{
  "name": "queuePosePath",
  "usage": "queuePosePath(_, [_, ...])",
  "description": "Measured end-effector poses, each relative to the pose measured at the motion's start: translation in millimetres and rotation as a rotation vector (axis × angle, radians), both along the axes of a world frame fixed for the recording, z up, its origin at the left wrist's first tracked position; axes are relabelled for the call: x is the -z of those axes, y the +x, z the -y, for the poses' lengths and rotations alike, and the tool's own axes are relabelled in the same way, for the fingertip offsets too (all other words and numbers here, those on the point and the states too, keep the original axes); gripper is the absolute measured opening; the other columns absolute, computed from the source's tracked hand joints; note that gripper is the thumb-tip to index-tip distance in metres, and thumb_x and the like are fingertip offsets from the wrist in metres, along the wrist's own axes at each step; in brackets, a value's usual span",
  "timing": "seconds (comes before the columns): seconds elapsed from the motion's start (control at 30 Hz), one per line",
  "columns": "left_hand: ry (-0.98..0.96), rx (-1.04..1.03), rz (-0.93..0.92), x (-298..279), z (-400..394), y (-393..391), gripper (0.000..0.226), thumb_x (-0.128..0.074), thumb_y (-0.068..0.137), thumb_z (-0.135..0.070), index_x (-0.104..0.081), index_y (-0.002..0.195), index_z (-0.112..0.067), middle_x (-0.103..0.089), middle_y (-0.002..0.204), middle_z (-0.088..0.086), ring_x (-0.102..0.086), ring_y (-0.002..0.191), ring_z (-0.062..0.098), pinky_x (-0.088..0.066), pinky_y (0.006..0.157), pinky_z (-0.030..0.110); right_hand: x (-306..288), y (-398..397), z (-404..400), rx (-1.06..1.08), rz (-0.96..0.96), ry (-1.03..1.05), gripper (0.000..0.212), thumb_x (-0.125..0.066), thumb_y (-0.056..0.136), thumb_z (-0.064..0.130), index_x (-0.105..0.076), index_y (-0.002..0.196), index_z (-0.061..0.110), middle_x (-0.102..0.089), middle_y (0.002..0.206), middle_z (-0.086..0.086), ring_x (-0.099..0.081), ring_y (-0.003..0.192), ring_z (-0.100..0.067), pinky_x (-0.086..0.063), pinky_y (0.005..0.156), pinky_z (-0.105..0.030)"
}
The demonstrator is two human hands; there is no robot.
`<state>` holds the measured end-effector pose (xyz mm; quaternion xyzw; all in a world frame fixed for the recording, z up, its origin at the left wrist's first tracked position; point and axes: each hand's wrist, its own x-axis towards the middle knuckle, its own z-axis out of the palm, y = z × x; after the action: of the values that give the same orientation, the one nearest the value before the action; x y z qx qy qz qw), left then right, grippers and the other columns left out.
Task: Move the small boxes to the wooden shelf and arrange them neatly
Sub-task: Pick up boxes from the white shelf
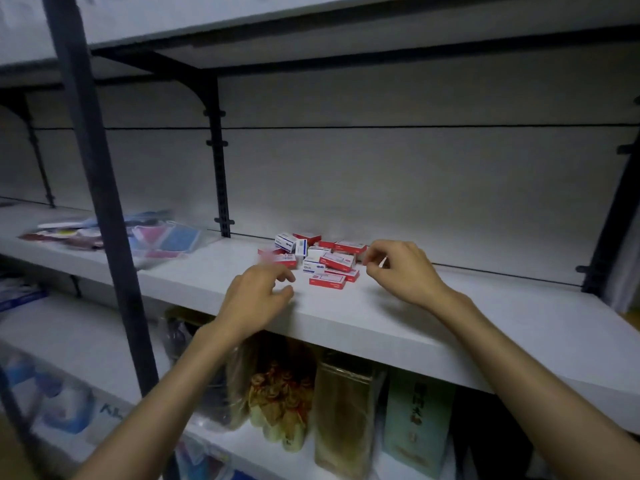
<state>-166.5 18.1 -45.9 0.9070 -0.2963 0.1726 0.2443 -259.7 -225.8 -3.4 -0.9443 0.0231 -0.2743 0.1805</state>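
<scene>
A dark metal upright [100, 188] crosses the view at my left, and a slotted bracket post [221, 174] stands against the back panel just behind and left of the pile. Further left on the same pale shelf [450, 327] lies a blurred heap of plastic-wrapped packets [138, 237]. On the shelf below me stand bagged goods [280, 393], a gold pouch [343, 410] and a pale green pack [417, 420].

The small boxes [320, 259] lie in a loose jumble near the middle of the shelf, closer to the back panel than to the front edge. My left hand [256, 297] hovers just in front and to the left of them, its fingers [282, 273] loosely curled and apart, holding nothing. My right hand [403, 268] is just to the right of the pile, its fingers [374, 256] bent inward; something pale shows by them, but I cannot tell whether they pinch it.

The boxes are small flat cartons, mostly red and white, a few blue and white, tilted and overlapping at odd angles; one red box [327, 281] lies flat at the front.
</scene>
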Motion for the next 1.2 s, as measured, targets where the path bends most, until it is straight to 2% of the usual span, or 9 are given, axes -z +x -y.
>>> queuePosePath(0.1, [-0.04,0.011,-0.013,1.7,-3.0,31.1,0.017,-0.059,0.091,-0.032,-0.066,0.107,-0.033,-0.063,0.108,-0.01,-0.059,0.09,0.008,-0.05,0.078,0.031,0.7,22.7,-1.3,0.043,0.014,0.011,0.012,-0.06,0.087,0.021,-0.071,0.089,0.026,-0.071,0.088,0.011,-0.059,0.075,-0.01,-0.051,0.074,-0.032])
queuePosePath(0.23, [-0.028,0.016,-0.026,4.3,-7.5,72.6,0.012,-0.06,0.088,-0.033,-0.065,0.099,-0.035,-0.062,0.106,-0.01,-0.06,0.087,0.01,-0.054,0.08,0.035,3.6,46.2,-4.6,0.092,-0.018,-0.002,0.014,-0.059,0.087,0.02,-0.071,0.09,0.026,-0.071,0.086,0.012,-0.059,0.075,-0.009,-0.048,0.07,-0.03])
queuePosePath(0.4, [0.072,0.055,-0.034,6.5,-10.9,119.8,0.035,-0.06,0.09,-0.034,-0.058,0.125,-0.032,-0.052,0.123,0.0,-0.052,0.11,0.02,-0.046,0.083,0.033,10.2,71.3,0.6,0.276,-0.051,-0.17,0.014,-0.054,0.088,0.022,-0.067,0.091,0.022,-0.07,0.091,0.004,-0.063,0.082,-0.025,-0.051,0.069,-0.035])
queuePosePath(0.53, [0.322,0.085,0.067,8.4,-9.0,140.9,0.057,-0.051,0.097,-0.043,-0.035,0.15,-0.032,-0.044,0.145,0.004,-0.044,0.124,0.024,-0.046,0.096,0.041,14.4,88.0,-1.4,0.379,-0.106,-0.131,0.018,-0.052,0.093,0.028,-0.066,0.09,0.018,-0.067,0.09,-0.002,-0.058,0.08,-0.028,-0.042,0.065,-0.033])
queuePosePath(0.67, [0.385,0.091,0.159,9.3,-7.7,156.3,0.052,-0.048,0.099,-0.045,-0.039,0.147,-0.026,-0.048,0.137,0.006,-0.048,0.119,0.025,-0.047,0.092,0.042,20.4,102.2,-9.4,0.408,-0.12,-0.151,0.026,-0.05,0.095,0.036,-0.063,0.085,0.016,-0.067,0.091,-0.004,-0.06,0.079,-0.027,-0.042,0.065,-0.033])
queuePosePath(0.8, [0.327,0.101,0.169,11.7,-9.0,159.6,0.044,-0.052,0.099,-0.043,-0.048,0.136,-0.021,-0.053,0.125,0.006,-0.055,0.104,0.024,-0.05,0.083,0.037,34.5,111.2,-13.2,0.414,-0.149,-0.144,0.04,-0.046,0.098,0.049,-0.068,0.095,0.016,-0.063,0.1,-0.004,-0.06,0.084,-0.023,-0.043,0.068,-0.033])
queuePosePath(0.93, [-0.013,0.226,-0.102,6.0,-15.3,153.6,0.024,-0.046,0.104,-0.032,-0.059,0.117,-0.017,-0.063,0.108,0.0,-0.059,0.089,0.022,-0.047,0.076,0.035,43.2,113.0,-10.4,0.365,-0.182,-0.164,0.047,-0.042,0.099,0.056,-0.067,0.114,0.02,-0.058,0.108,-0.001,-0.06,0.097,-0.022,-0.049,0.076,-0.036])
queuePosePath(1.07, [-0.534,0.371,-0.782,0.6,-16.0,146.2,0.021,-0.046,0.106,-0.017,-0.061,0.109,-0.002,-0.075,0.088,0.017,-0.073,0.077,0.03,-0.062,0.077,0.037,45.0,109.6,-4.6,0.305,-0.176,-0.104,0.043,-0.047,0.098,0.055,-0.066,0.119,0.023,-0.048,0.103,0.006,-0.056,0.104,-0.019,-0.048,0.082,-0.035])
queuePosePath(1.2, [-0.618,0.417,-0.887,4.8,-17.4,142.4,0.014,-0.046,0.105,-0.009,-0.06,0.103,-0.005,-0.07,0.095,0.018,-0.073,0.067,0.025,-0.061,0.06,0.027,45.8,109.0,0.4,0.284,-0.164,-0.011,0.037,-0.058,0.093,0.055,-0.065,0.108,0.022,-0.053,0.103,0.004,-0.055,0.101,-0.017,-0.047,0.084,-0.035])
